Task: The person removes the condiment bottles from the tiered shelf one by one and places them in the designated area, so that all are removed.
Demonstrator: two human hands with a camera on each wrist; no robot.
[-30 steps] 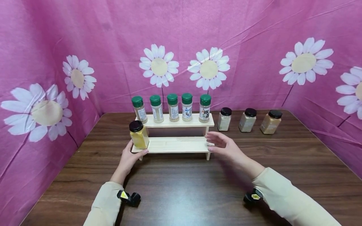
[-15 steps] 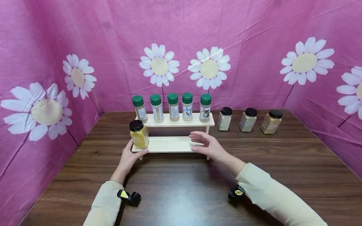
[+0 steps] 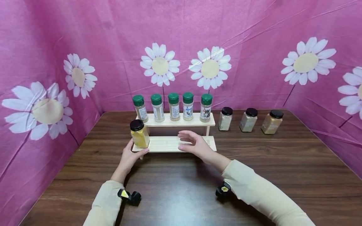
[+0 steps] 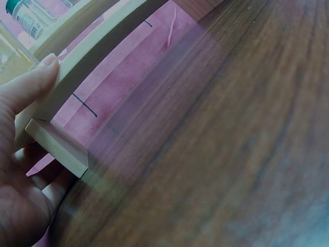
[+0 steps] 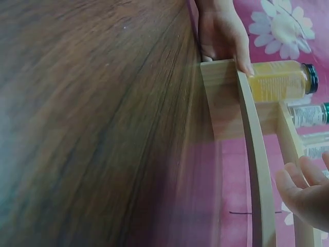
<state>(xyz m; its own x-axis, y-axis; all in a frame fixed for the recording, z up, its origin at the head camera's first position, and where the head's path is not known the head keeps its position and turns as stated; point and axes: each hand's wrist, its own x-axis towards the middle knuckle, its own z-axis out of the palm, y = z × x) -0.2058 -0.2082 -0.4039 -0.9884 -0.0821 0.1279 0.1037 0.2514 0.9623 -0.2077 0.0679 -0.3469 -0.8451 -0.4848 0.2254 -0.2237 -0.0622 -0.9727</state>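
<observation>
Two hands at a wooden rack (image 3: 181, 124): L hand (image 3: 128, 159) clamped on its left end, thumb at the front edge; R hand (image 3: 200, 149) above its lower shelf (image 3: 164, 143), toward the right, thumb & fingers apart, nothing held. To steady the rack well, prob. best to grip wood only, light pressure, R hand clear of the green-capped bottles (image 3: 174, 112) up top. Yellow jar (image 3: 140, 138): upright on the rack's lower left end, see-through sides, black lid (image 3: 137, 125); thumb touching jar? Can't tell.
</observation>
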